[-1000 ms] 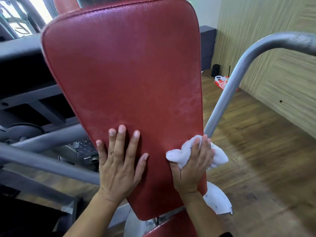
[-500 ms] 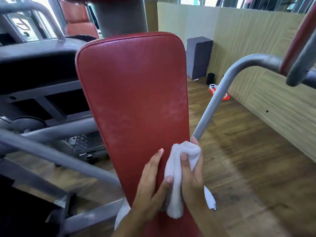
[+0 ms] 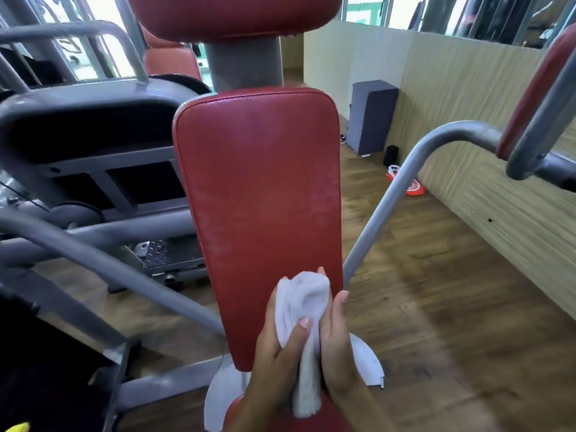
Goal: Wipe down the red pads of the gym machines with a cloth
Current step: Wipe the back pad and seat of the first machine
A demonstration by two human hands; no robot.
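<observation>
Now, gripping the cloth [image 3: 304, 302] low in the centre of the frame, with both hands at once. Wrapping the left hand [image 3: 271, 353] round its left side, thumb curled across the front, fingertips peeping out behind the top edge. Closing the right hand [image 3: 338, 344] on its right side, thumb up along the edge, one fingertip showing above the bunch. Bunched white up top, twisted into a narrow tail below, hanging down between the two wrists. Held right in front of the lower end of the back pad [image 3: 258, 194]; cannot tell whether touching the red surface or just off it. Standing upright mid-frame, wide at the top, narrowing downward, with pale hazy patches along the right half. Above it, a grey post [image 3: 244, 63], and over that another red pad [image 3: 233, 14] cut by the top edge. Down at the bottom edge, between the wrists, a strip of red seat [image 3: 311, 425], flanked by a white plate [image 3: 369, 363]. Rising from beside the back pad toward the right, a grey bar [image 3: 383, 210], bending over to a red-padded arm [image 3: 536, 88] at upper right. Off to the left, grey frames [image 3: 124, 232] and a tread plate [image 3: 168, 251]. Further back on the wood floor [image 3: 436, 307], a grey box [image 3: 371, 116] against the wall and a red-and-white bag [image 3: 411, 185] just right of the bar.
</observation>
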